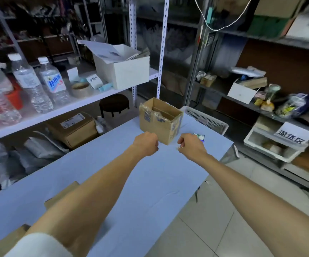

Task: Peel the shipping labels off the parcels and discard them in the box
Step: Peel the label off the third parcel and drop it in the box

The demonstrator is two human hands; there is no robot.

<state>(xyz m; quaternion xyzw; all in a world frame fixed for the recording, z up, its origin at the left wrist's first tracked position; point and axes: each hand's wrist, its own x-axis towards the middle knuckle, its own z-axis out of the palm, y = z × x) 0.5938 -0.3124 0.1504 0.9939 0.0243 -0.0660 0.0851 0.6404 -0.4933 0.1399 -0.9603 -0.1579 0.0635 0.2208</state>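
parcels (pixel 64 191) under l forearm; l hand (pixel 147 143) curled, empty afaict; r hand (pixel 191 144) pinching pale scrap (pixel 179 146) by box (pixel 159 125); labels prob thin, sticky, tear-prone; lift at corner

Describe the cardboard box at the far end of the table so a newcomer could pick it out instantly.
Start at the blue-covered table. At its far end, beside a white slatted basket, stands a brown cardboard box. Unlike the flat brown parcels at the near end, it stands tall with its top open.
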